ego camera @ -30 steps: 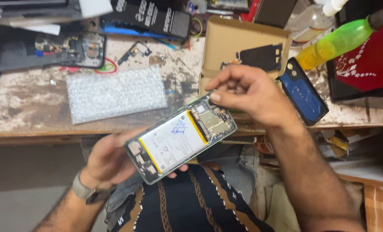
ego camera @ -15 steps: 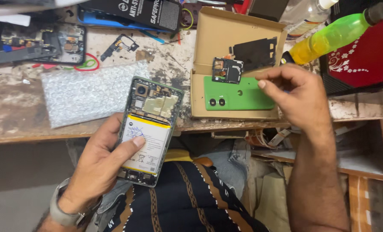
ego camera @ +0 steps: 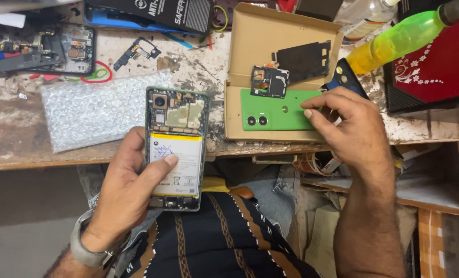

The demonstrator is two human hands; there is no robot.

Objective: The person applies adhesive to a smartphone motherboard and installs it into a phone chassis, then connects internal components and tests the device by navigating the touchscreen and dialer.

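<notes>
Right hand (ego camera: pixel 350 126) reached green back cover (ego camera: pixel 281 110); left hand (ego camera: pixel 129 185) grips opened phone (ego camera: pixel 177 146).

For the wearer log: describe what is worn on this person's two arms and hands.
Both forearms are bare, with no sleeves in view and no gloves. The left hand has a grey wristwatch with a smooth band strapped round the wrist. The right hand and its wrist carry nothing: no watch or band shows, and no rings show on either hand.

Left hand (ego camera: pixel 129 190) curled in a grip (thumb across front), right hand (ego camera: pixel 350 131) reaching, fingertips down.
</notes>
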